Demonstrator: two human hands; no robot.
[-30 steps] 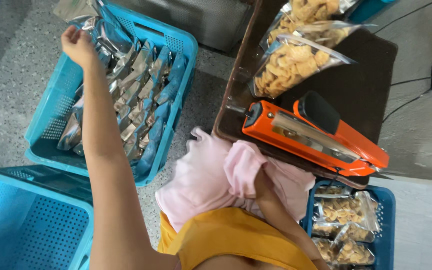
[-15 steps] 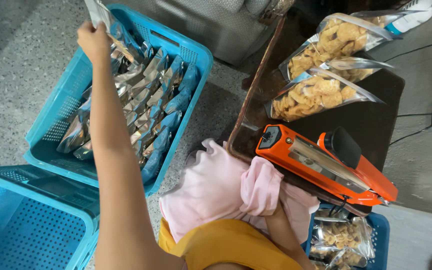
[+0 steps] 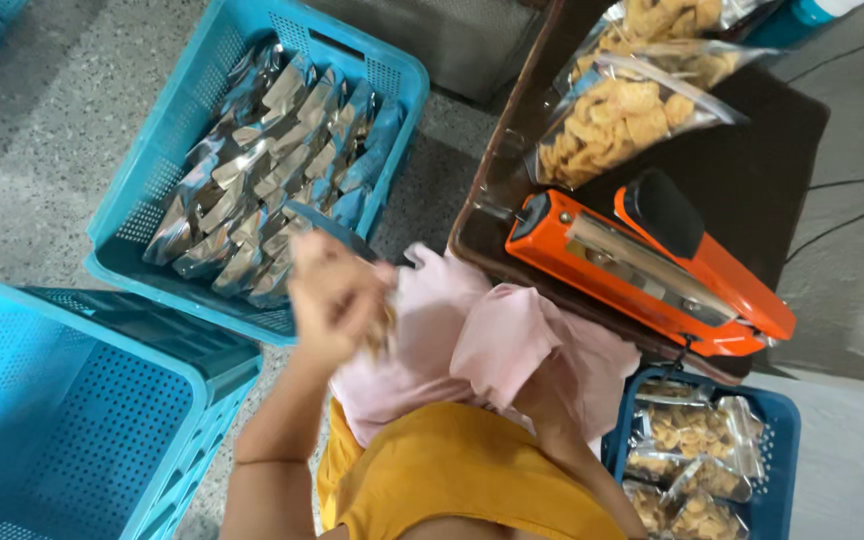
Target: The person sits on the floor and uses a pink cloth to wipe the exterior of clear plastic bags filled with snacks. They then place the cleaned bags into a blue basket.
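Observation:
My left hand is blurred and closed around a snack packet. It hovers over the pink cloth on my lap, just past the near rim of a blue crate. That crate is filled with rows of silvery sealed packets. My right hand is tucked into the folds of the pink cloth, so its fingers are hidden; only the forearm shows. An orange heat sealer sits on the dark table just beyond my right hand.
Clear bags of yellow chips lie at the table's far end. A small blue basket with filled chip bags stands on the floor at lower right. Another blue crate is at lower left. Cables run along the grey floor on the right.
My left hand has come back from high over the far side of the packet crate to my lap. The view has shifted, so the table and sealer sit lower.

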